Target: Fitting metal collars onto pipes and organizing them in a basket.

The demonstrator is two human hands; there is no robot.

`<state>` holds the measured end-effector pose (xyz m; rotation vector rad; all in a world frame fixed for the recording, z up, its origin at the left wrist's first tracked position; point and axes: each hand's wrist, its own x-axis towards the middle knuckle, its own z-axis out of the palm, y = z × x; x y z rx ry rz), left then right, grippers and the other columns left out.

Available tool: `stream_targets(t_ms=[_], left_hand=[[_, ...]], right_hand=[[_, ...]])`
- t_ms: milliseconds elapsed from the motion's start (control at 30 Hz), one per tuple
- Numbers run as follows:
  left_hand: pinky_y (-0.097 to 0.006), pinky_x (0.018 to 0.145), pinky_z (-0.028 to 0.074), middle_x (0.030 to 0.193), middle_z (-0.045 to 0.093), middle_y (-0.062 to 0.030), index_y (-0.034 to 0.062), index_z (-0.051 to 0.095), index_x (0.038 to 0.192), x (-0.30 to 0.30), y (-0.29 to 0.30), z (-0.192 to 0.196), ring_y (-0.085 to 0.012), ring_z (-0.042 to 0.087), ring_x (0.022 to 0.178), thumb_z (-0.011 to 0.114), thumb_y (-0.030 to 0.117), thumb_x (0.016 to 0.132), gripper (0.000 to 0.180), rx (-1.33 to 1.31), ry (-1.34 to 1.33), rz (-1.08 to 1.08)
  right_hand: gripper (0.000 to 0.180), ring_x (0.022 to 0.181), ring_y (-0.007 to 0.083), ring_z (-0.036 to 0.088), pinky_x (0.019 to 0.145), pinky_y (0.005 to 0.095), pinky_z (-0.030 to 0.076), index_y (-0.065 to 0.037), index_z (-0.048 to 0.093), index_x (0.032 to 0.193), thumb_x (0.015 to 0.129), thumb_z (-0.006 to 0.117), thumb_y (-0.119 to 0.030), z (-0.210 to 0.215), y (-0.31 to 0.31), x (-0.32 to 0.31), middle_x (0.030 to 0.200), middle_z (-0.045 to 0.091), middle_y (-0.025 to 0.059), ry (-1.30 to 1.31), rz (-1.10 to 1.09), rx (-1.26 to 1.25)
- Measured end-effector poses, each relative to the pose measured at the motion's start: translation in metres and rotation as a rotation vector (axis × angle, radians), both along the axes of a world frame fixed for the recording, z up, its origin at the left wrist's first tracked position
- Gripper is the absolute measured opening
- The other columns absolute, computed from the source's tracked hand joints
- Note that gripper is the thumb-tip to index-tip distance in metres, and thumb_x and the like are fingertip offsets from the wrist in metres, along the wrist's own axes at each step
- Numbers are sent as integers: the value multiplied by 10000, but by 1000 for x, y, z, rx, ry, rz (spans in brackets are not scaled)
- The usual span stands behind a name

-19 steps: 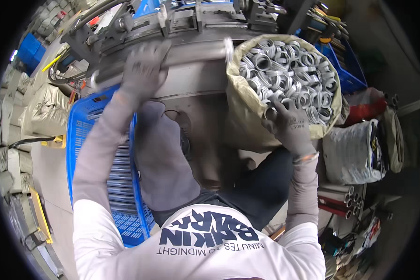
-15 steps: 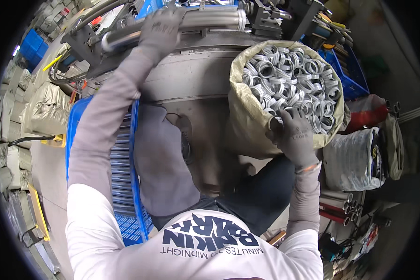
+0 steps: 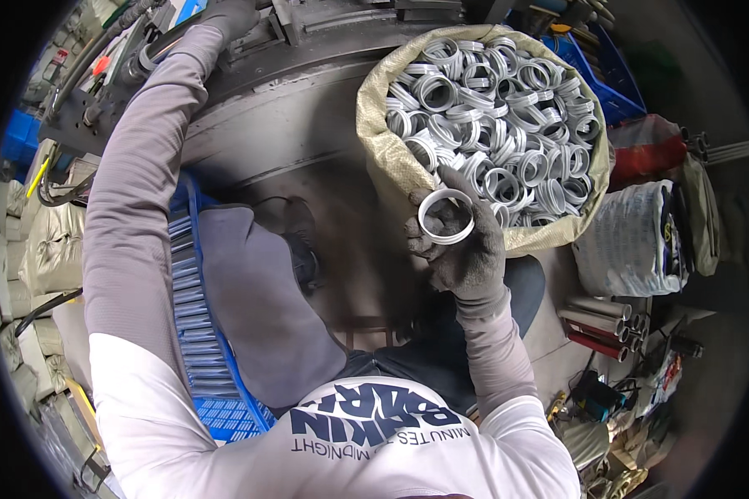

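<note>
My right hand (image 3: 481, 258), in a grey glove, holds up a single metal ring (image 3: 425, 220) between bent fingers and thumb. Its round opening faces me. Just beyond, a pale woven sack (image 3: 376, 116) with a rolled rim is full of similar silvery metal rings (image 3: 508, 179). My left hand (image 3: 231, 20), gloved too, reaches far forward to the dark metal machine (image 3: 308, 50) at the top edge. Its fingers are dark and partly cut off by the picture's edge, so their grip is unclear. A tube end (image 3: 147, 56) lies close beside it.
Under my left arm stands a blue crate (image 3: 193, 218) with stacked metal tubes (image 3: 200, 316). Right of the sack are a blue bin (image 3: 620, 91), a plastic-wrapped bundle (image 3: 624, 237) and loose pipes (image 3: 599, 320). Wrapped packages (image 3: 54, 249) line the far left.
My right hand has come back from the sack's rim with a ring in it. My left hand has moved forward and left along the machine. The view has shifted.
</note>
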<state>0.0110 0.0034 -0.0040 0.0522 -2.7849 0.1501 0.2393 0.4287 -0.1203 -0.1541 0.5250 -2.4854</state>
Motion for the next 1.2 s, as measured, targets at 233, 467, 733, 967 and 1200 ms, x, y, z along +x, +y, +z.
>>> stream_targets(t_ms=[233,467,733,967,1200], left_hand=[[-553,1143,409,1348,625,-200,67,576,1386,138,-1,-35,-382,560,1305,708,161,838,572,-133,363,-336],[-470,982,507,1204,688,-131,123,679,1251,373,-157,-212,-336,644,1130,659,300,923,373,97,172,222],[-466,1032,494,1324,650,-109,130,625,1327,524,-193,-359,-298,605,1249,662,230,918,423,65,-458,587],[-464,1046,468,1339,627,-91,143,613,1326,470,-214,-421,-289,567,1307,594,187,964,365,32,-593,550],[-482,921,524,1258,685,-147,139,759,1104,433,-194,-426,-311,674,1171,583,247,1005,230,109,-617,560]], right_hand=[[713,991,315,735,859,435,633,28,430,1533,1042,604,-458,-3,0,8,1295,664,246,255,-63,547],[574,1144,267,621,980,436,520,26,586,1317,973,714,-415,-30,27,10,1386,577,225,332,-3,355],[814,1033,258,631,917,387,546,90,454,1506,989,614,-518,0,-47,40,1207,616,181,457,60,814],[657,1154,289,657,932,414,593,64,473,1499,1055,542,-414,0,-84,34,1392,612,222,847,63,1323],[682,1026,270,687,937,429,569,64,515,1459,1076,479,-498,-9,-82,44,1212,683,181,215,54,753]])
